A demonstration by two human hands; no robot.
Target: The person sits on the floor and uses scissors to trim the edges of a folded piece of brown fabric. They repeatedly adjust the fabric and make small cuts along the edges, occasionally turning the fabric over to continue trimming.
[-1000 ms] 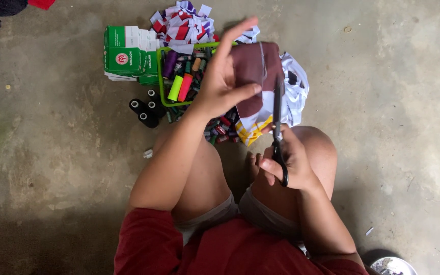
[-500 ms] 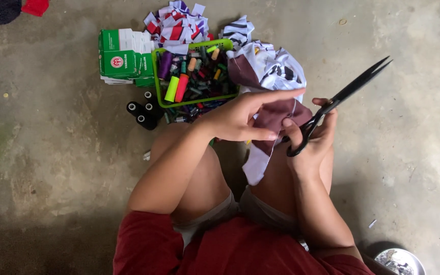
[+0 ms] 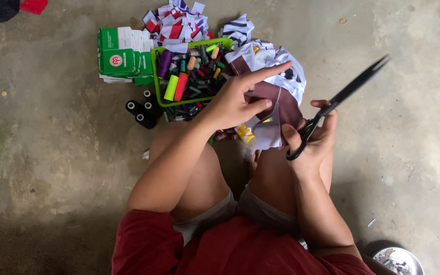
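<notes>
Head view: the left hand [image 3: 232, 104] pinches a maroon and white fabric piece [image 3: 273, 114] above the knees, index finger extended. The right hand [image 3: 314, 142] grips black scissors [image 3: 334, 104], blades slightly parted, touching the fabric's edge. A green plastic basket [image 3: 155, 76] of coloured thread spools sits on the concrete floor [image 3: 52, 153] just beyond.

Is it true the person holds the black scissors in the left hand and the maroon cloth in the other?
Not quite. The head view shows the black scissors in the right hand. The left hand is the one on the maroon cloth piece.
</notes>
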